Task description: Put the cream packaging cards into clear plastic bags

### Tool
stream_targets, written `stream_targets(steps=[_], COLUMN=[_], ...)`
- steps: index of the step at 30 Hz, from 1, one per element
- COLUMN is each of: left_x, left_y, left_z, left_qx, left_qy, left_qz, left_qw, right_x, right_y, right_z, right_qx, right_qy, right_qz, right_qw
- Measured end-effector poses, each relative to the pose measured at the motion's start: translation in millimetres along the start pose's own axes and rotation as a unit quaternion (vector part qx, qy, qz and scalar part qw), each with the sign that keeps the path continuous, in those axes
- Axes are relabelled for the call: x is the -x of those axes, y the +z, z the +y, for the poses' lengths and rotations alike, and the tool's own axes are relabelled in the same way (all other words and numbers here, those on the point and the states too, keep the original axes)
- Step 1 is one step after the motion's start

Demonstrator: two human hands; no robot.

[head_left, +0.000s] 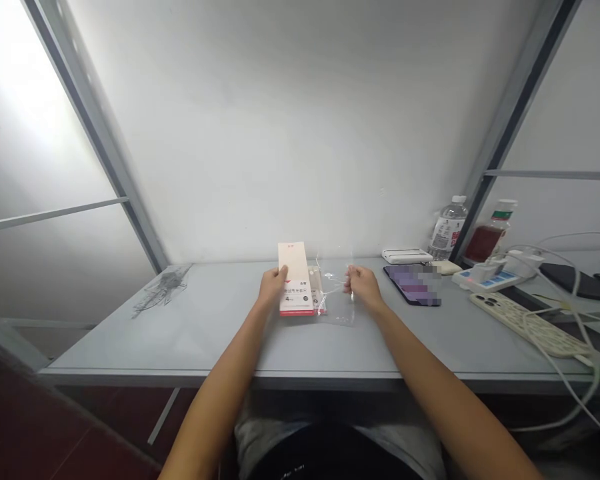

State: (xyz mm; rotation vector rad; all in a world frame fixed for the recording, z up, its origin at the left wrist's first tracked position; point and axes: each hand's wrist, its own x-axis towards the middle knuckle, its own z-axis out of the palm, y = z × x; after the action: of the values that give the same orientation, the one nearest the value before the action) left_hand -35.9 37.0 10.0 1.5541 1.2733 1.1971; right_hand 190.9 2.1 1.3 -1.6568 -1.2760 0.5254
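Left hand [273, 285] grips white-and-red card package [295, 280], right hand [363, 285] pinches clear plastic sleeve [337, 293] beside it, both over grey tabletop [205, 333], phone [413, 284] nearby

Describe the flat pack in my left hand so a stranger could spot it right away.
On the grey table against the white wall, look at the middle. There the left hand holds a tall, flat white pack with a red band along its bottom edge. Unlike the clear plastic sleeve in the right hand beside it, it is opaque and printed.
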Motion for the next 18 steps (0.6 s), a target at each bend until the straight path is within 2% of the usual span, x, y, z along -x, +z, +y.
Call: stream_targets(steps=[1,3,5,7,9,12,14,16,18], left_x=[-3,-8,-10,-10,-8,-1,4,11,17], left_y=[-7.9,-25.4,-42.0,-53.5,-56.7,-45.0,-29.7,-12.7,2.6], left_z=[-1,-4,-6,-7,-7,-3,2,6,9], left_qx=[-0.06,-0.107,-0.264,-0.312,-0.338,-0.379,-0.433,-0.449,-0.455], left_qy=[-0.025,-0.051,-0.113,-0.14,-0.146,-0.111,-0.029,0.019,0.022], left_qz=[0.009,0.016,0.015,0.04,0.072,0.106,0.086,0.031,-0.044], left_qw=[0.998,0.993,0.958,0.939,0.927,0.913,0.897,0.893,0.889], right_x=[-3,-9,-14,-16,-15,-12,-8,-6,-5], right_y=[-5,-14,-21,-26,-26,-17,-9,0,7], right_z=[3,11,17,22,23,21,19,19,23], right_qx=[0.032,0.091,0.149,0.201,0.237,0.277,0.305,0.321,0.327], right_qy=[0.004,0.012,0.025,0.039,0.044,0.012,-0.038,-0.075,-0.088], right_qz=[0.002,0.015,0.032,0.043,0.051,0.041,-0.009,-0.076,-0.127], right_qw=[0.999,0.996,0.988,0.978,0.969,0.96,0.951,0.941,0.932])
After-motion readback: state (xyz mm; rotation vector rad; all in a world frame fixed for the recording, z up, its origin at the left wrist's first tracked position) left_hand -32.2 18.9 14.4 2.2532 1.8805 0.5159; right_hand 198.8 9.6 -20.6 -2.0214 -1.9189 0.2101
